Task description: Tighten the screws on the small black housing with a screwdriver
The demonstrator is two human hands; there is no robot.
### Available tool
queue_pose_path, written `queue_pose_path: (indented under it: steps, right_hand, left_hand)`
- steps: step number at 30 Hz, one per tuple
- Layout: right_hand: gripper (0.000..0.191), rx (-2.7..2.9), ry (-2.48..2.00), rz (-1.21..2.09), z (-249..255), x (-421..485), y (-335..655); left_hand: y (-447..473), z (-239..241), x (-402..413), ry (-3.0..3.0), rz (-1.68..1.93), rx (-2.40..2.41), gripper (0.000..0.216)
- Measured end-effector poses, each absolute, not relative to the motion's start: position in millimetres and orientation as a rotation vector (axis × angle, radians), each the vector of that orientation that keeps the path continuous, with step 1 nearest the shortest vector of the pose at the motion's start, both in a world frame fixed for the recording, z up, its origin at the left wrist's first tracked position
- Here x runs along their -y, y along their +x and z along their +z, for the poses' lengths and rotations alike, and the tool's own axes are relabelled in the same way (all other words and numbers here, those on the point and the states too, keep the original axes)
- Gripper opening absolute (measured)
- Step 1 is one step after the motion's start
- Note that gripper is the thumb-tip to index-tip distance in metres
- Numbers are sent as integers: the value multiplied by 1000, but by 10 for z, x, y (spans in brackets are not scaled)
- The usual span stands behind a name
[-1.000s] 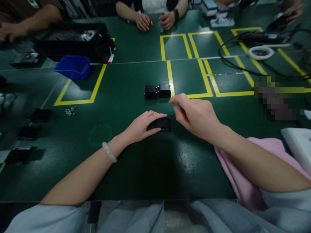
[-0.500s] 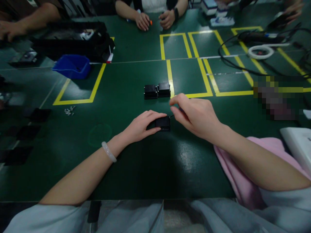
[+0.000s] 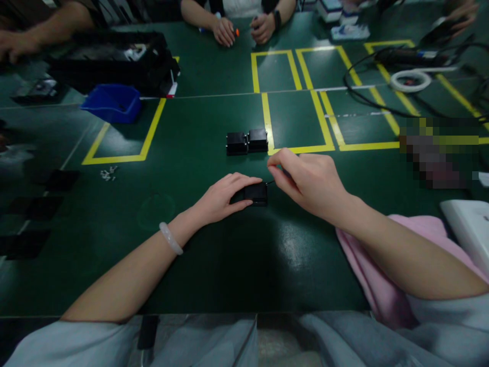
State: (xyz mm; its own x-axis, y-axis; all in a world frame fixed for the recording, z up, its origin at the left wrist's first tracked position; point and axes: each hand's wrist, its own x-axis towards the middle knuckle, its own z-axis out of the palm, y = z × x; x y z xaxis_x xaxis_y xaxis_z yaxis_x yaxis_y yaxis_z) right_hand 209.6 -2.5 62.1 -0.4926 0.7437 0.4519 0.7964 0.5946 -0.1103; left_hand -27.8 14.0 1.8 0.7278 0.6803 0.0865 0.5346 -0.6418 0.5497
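A small black rectangular block (image 3: 255,194) lies on the green table in front of me. My left hand (image 3: 225,196) grips it from the left, fingers along its far edge and thumb on its near edge. To the right, the thumb and fingertips of my right hand (image 3: 301,176) are pinched round a thin dark rod-like tool (image 3: 270,182). The tool's tip meets the far right corner of the block; its other end is hidden in my fingers. Just beyond stand two similar black blocks (image 3: 247,142) side by side, with small shiny bits at their sides.
Small screws (image 3: 109,174) lie in a pile at left, near a blue bin (image 3: 113,103) and a long black crate (image 3: 110,66). Black flat pieces (image 3: 28,243) are far left. A pink cloth (image 3: 355,255) lies under my right forearm. Co-workers' hands (image 3: 225,33) show across the table.
My right index fingertip and thumb have closed together on the thin tool. The left hand and the block stay in place.
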Motion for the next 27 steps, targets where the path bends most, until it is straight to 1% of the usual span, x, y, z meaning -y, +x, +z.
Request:
queue_pose_path:
  steps: [4,9,14,20,27]
  right_hand:
    - [26,2358,-1174,-116,621,20,2093]
    - [30,2378,-1218,-157,629,24,2093]
    - [27,2351,-1195,-126,630,25,2089]
    - [30,2370,-1235,-169,629,26,2091]
    - [27,2357,-1230,-131,629,25,2090]
  left_hand:
    - [-275,23,-139,2426,386,-933,46]
    - [-275,21,-138,2436,399,-920,47]
    - [-280,17,-139,2423,389,-935,46]
    - [-276,23,-137,2431,403,-918,46]
    - [-272,27,-141,2424,377,-930,46]
